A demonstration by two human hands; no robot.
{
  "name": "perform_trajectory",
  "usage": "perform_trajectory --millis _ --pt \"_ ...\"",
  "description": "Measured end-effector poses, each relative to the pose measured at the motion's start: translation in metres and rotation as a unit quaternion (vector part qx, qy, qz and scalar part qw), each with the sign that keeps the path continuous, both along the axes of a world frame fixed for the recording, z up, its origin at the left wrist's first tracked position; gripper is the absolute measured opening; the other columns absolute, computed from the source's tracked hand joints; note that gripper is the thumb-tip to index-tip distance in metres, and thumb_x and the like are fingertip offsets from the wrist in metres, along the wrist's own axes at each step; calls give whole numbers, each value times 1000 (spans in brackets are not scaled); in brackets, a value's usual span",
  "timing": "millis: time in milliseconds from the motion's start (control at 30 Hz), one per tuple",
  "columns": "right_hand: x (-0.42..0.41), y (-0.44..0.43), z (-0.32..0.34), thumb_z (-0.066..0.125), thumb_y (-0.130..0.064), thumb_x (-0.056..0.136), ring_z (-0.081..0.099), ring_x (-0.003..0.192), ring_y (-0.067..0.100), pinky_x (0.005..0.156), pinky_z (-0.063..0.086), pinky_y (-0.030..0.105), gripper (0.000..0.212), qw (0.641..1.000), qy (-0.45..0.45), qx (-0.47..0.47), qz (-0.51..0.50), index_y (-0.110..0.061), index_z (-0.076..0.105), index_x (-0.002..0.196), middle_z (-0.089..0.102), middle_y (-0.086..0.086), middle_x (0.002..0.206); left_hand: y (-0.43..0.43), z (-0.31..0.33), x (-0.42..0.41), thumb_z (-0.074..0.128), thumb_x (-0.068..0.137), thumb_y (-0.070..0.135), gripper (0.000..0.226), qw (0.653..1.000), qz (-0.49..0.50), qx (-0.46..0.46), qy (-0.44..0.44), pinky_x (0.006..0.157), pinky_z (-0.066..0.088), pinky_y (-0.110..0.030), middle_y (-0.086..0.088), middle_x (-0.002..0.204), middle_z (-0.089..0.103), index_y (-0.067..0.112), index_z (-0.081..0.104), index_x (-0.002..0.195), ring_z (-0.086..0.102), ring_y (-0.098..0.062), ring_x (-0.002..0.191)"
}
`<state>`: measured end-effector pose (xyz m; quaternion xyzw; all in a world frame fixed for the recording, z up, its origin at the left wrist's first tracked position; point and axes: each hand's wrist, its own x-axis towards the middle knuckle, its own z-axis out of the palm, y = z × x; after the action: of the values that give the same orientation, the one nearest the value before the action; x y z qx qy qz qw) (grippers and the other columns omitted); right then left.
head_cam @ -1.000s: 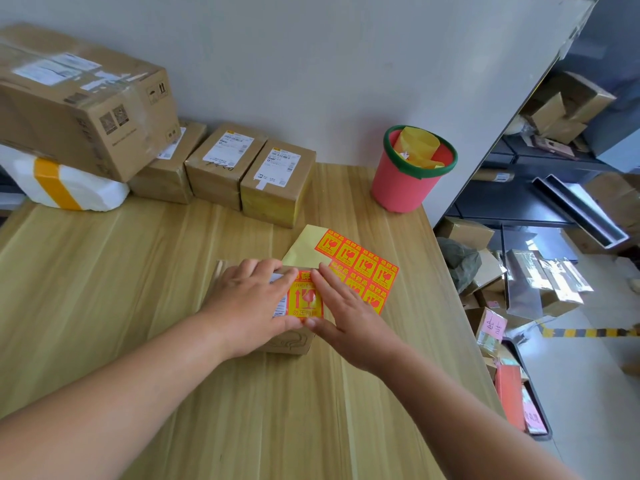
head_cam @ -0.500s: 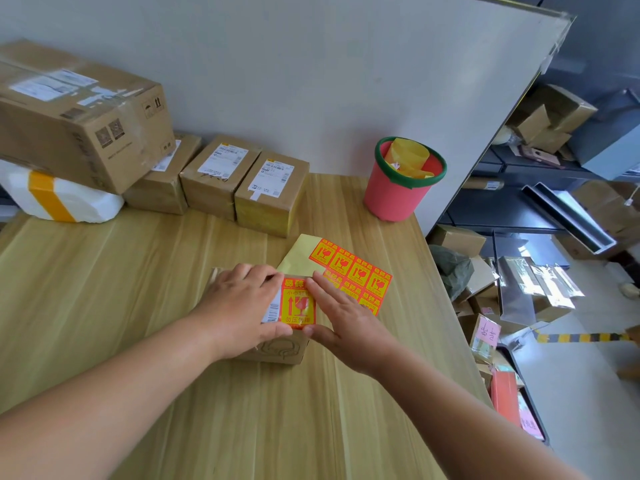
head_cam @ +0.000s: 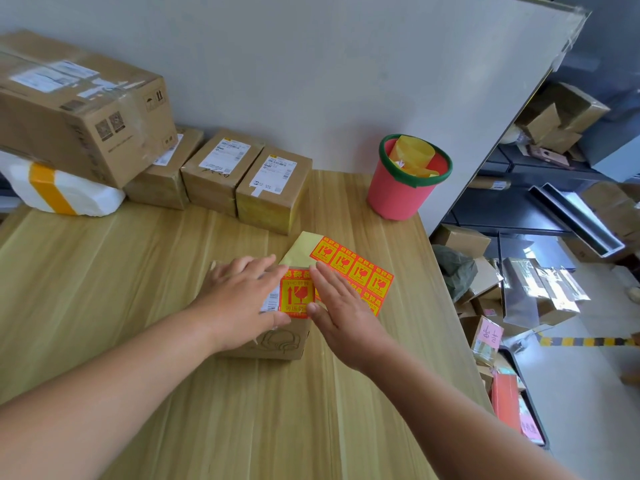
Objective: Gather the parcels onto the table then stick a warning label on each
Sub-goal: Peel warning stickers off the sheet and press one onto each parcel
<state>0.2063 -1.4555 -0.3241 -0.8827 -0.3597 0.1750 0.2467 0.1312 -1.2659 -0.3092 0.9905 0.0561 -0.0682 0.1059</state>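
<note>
- The person is smoothing a warning label onto the top of a small parcel, which is sitting near the middle of the desk, just in front of the label sheet.
- The left hand is lying flat on the parcel's top, fingers straight and released, grasping nothing, steadying the box.
- The right hand is also lying flat with fingers extended, running along the label's right edge and partly covering the sheet.
- To do this step well, the person should probably be rubbing from the label's middle outward and pressing each corner down, while leaving the barcode slip beside it readable.
- The label is showing as an orange-red square with a yellow panel, a red arrow and a broken-glass mark. It is lying flat and square to the box, with no wrinkle visible.
- The parcel is showing as plain brown cardboard with a line drawing on its front.
- Three small boxes by the wall are showing no warning label, so they are likely waiting.
</note>
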Motion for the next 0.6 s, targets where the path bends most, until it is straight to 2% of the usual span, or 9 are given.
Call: perform_trajectory --millis 100,267,333,500,600 --pt "-3 3 -1 29 -47 99 -1 145 9 115 15 49 54 999 -24 -29 17 -35 13 150 3 -19 157 -7 -4 -1 29 88 66 74 999 -27 34 4 110 6 -41 12 158 -6 35 0 148 -2 -13 143" --pt "-2 1 -2 29 -46 100 7 145 9 114 17 48 53 999 -19 -26 26 -36 13 150 1 -21 157 -9 -8 -4 21 91 63 73 998 -36 54 11 113 3 -38 10 157 -12 29 -7 149 -7 -13 143" --pt "-3 -1 -2 27 -48 99 4 145 9 115 16 47 55 999 -21 -27 28 -35 10 150 0 -20 157 -9 -8 -6 19 91 63 75 998 -32 57 15 113 0 -37 8 157 -16 25 -10 149 -11 -12 143" --pt "-5 -6 -7 26 -49 99 3 145 8 115 16 43 59 999 -16 -41 29 -33 2 151 3 -17 158 -7 -9 -3 18 90 64 78 997 -31 59 40 114 -5 -37 6 156 -21 23 -15 148 -17 -12 142" --pt "1 -4 -2 29 -49 99 5 145 10 115 17 46 61 999 -11 -39 31 -30 5 151 5 -14 158 -2 -6 3 29 85 70 85 996 -21 62 57 114 -5 -43 1 156 -20 31 -16 146 -16 -19 143"
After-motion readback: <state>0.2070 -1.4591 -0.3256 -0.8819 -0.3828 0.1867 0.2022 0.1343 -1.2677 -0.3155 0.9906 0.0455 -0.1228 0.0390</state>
